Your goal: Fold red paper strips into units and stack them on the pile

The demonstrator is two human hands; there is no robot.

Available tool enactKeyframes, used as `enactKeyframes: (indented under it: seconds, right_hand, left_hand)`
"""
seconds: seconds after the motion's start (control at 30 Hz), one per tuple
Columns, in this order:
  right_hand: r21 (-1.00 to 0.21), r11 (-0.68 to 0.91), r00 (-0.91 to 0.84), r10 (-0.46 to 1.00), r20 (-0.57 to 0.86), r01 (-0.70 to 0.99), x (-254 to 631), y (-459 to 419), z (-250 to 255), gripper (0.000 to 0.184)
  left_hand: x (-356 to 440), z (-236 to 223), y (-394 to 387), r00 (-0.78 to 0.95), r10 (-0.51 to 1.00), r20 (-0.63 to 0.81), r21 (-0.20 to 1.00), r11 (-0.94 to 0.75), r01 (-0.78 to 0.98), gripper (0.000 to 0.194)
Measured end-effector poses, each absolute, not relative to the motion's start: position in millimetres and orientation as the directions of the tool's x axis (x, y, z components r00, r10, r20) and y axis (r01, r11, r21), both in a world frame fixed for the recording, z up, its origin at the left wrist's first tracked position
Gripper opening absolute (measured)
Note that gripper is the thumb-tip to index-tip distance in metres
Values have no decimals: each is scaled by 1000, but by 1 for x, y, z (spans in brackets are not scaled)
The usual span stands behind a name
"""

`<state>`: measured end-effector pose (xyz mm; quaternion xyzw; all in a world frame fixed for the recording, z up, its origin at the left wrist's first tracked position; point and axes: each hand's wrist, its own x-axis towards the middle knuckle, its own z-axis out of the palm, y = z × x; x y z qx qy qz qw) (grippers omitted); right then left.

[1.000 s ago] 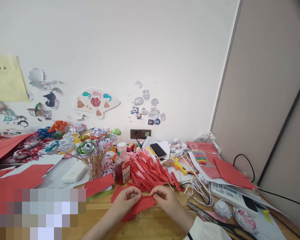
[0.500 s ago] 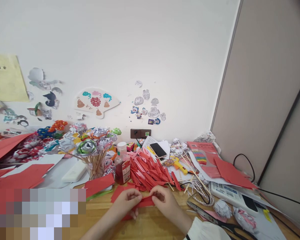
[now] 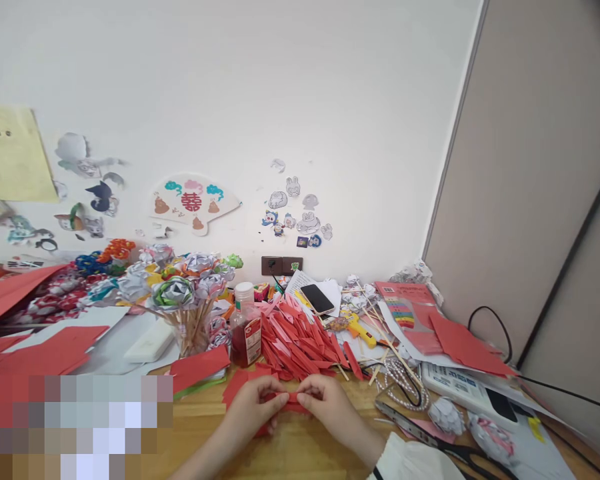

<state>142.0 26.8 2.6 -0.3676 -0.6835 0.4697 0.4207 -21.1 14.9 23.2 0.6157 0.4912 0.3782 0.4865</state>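
Note:
A small piece of red paper (image 3: 295,404) is pinched between my two hands, low over the wooden table. My left hand (image 3: 261,405) is closed on its left side, thumb on top. Opposite it, my right hand (image 3: 325,403) grips the right side between thumb and fingers. Both thumbs lie close together, and much of the paper is hidden by the fingers. Just beyond the hands sits a large pile of folded red paper strips (image 3: 300,340). More red paper (image 3: 236,385) lies flat beside and partly under my left hand.
Left of the pile stand a bottle of red liquid (image 3: 245,330) and a cup of paper flowers (image 3: 190,337) on sticks. To the right are a yellow glue gun (image 3: 361,331), a string of beads (image 3: 405,390), scissors (image 3: 430,437) and crumpled paper. A phone (image 3: 317,299) lies behind.
My hands have drawn closer together on the red paper, thumbs now nearly meeting. Less of the paper shows between them. The things on the table have stayed put.

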Motion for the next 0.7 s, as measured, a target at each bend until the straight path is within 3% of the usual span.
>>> enactKeyframes:
  seconds: [0.7]
  right_hand:
    - [-963, 254, -381, 902, 203, 87, 147, 36, -3, 18]
  left_hand:
    - [-21, 29, 14, 247, 966, -71, 985, 29, 169, 44]
